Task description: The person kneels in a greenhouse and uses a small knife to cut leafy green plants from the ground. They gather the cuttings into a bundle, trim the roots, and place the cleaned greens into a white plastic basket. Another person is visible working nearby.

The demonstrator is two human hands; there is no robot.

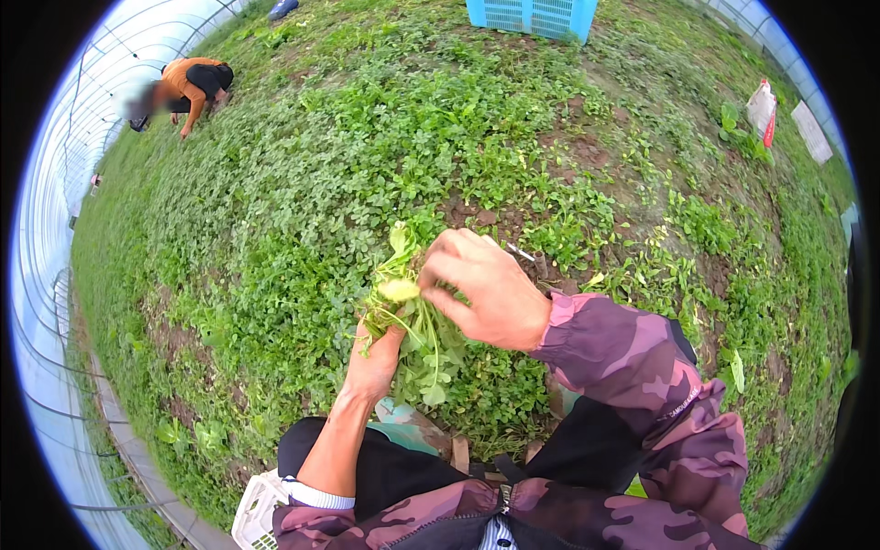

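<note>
My left hand (375,354) is wrapped around a bunch of leafy greens (433,350), its stems up and some leaves hanging toward my knees. Over the top of the bunch is my right hand (485,292), thumb and fingers pinched at a yellowed leaf (399,290); that leaf is blurred. Just beyond the right hand, a small tool with a thin metal part (521,252) lies on the soil, partly hidden by the hand. Low green plants (289,254) surround both hands.
A blue plastic crate (529,17) stands ahead. At far left a person in an orange top (189,79) bends over the plants. A white-and-red bag (763,113) is at the right. A white plastic basket (258,512) sits by my left hip. Plastic greenhouse walls (48,309) curve around.
</note>
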